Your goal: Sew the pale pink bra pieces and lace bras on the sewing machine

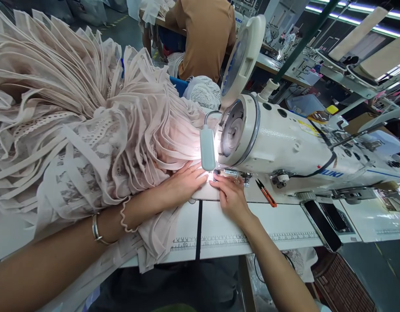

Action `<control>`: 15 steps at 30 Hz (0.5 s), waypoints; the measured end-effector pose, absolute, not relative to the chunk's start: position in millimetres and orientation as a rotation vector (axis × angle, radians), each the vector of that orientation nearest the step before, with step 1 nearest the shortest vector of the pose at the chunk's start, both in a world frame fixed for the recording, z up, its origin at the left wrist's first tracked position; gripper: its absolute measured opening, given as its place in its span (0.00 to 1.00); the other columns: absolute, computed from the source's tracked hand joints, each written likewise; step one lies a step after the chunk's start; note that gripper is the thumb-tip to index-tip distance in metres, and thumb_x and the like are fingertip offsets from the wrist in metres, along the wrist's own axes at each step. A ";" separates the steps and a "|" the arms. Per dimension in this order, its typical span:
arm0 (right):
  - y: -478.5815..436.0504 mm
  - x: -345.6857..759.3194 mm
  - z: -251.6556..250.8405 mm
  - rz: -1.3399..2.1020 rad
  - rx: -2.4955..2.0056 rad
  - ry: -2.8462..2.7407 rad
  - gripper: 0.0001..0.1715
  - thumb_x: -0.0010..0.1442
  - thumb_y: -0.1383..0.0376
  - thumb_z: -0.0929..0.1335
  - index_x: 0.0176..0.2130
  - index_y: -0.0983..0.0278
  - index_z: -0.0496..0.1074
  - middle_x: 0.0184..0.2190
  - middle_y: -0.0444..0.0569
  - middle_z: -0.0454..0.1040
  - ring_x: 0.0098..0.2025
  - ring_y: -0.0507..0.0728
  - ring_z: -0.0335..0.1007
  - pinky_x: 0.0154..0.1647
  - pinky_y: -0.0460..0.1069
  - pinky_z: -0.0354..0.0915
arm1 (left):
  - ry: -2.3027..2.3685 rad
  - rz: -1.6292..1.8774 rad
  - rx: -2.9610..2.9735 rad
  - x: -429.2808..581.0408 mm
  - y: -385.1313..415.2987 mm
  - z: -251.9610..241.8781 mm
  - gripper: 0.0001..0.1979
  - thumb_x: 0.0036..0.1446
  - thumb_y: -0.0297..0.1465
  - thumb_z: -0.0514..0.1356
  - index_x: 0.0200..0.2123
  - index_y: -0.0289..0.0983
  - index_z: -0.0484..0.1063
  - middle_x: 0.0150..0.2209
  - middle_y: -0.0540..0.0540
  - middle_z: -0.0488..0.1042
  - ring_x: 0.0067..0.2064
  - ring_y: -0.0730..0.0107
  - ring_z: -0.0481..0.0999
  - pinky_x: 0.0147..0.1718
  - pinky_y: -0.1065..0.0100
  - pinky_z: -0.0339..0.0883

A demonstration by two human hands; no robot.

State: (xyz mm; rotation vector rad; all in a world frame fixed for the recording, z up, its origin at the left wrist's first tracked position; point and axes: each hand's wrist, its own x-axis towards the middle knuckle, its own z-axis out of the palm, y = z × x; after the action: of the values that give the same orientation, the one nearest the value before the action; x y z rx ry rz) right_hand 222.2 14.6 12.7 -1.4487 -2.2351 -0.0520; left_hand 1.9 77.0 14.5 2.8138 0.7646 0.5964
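A white sewing machine point(278, 138) stands on the white table, its small lamp point(207, 148) shining down at the needle area. My left hand point(185, 184) lies flat with its fingers apart on pale fabric left of the needle area. Close on the right, my right hand point(231, 195) has its thumb and index finger together at the fabric's edge by the presser foot; what lies between them is too small to make out. A large heap of pale pink, lace-trimmed fabric pieces point(122, 130) covers the table's left side and hangs over its front edge.
Orange-handled thread snips point(267, 193) lie right of my right hand. Farther right is a phone point(322, 225). A printed ruler point(226, 241) runs along the table's front edge. Behind the machine sits a person in a brown shirt point(204, 39). White lace point(204, 92) lies behind the heap.
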 end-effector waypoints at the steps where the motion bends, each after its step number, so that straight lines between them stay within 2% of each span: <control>1: 15.2 222.2 12.7 -0.054 -1.449 -2.237 0.26 0.58 0.77 0.60 0.45 0.58 0.78 0.51 0.48 0.80 0.50 0.59 0.74 0.59 0.59 0.61 | 0.770 0.598 2.813 2.6 77.8 13.9 0.06 0.67 0.23 0.53 0.44 0.35 0.69 0.56 0.38 0.69 0.56 0.56 0.67 0.58 0.52 0.61; 6: 19.3 223.2 13.5 -0.018 -1.470 -2.259 0.25 0.59 0.76 0.60 0.47 0.59 0.77 0.52 0.50 0.79 0.50 0.59 0.74 0.55 0.56 0.66 | 0.819 0.641 2.812 5.8 78.9 13.1 0.09 0.65 0.24 0.57 0.48 0.35 0.68 0.57 0.38 0.67 0.58 0.53 0.65 0.56 0.53 0.62; 9: 21.7 224.2 14.2 -0.009 -1.475 -2.282 0.25 0.60 0.76 0.59 0.48 0.60 0.77 0.51 0.50 0.79 0.50 0.59 0.74 0.54 0.56 0.66 | 0.843 0.692 2.806 6.5 75.8 18.6 0.10 0.65 0.23 0.57 0.49 0.34 0.68 0.53 0.39 0.68 0.58 0.52 0.64 0.55 0.55 0.62; 12: 23.5 225.2 13.3 -0.018 -1.497 -2.308 0.27 0.60 0.76 0.59 0.51 0.60 0.76 0.53 0.51 0.78 0.50 0.59 0.74 0.53 0.56 0.65 | 0.886 0.687 2.807 6.0 72.0 25.7 0.06 0.66 0.23 0.55 0.44 0.34 0.69 0.47 0.40 0.70 0.53 0.55 0.65 0.51 0.58 0.63; 15: 24.7 226.4 10.5 -0.066 -1.506 -2.365 0.31 0.59 0.77 0.58 0.55 0.61 0.74 0.55 0.52 0.77 0.51 0.60 0.73 0.55 0.57 0.64 | 0.935 0.646 2.813 5.3 69.9 29.9 0.06 0.67 0.23 0.53 0.39 0.34 0.70 0.42 0.41 0.70 0.47 0.58 0.66 0.47 0.61 0.62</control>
State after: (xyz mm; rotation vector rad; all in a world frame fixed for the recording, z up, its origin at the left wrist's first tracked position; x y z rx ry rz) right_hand 226.4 24.7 10.5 -1.5062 -2.3645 -0.0663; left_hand 5.3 69.9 29.9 2.8134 0.9354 0.6456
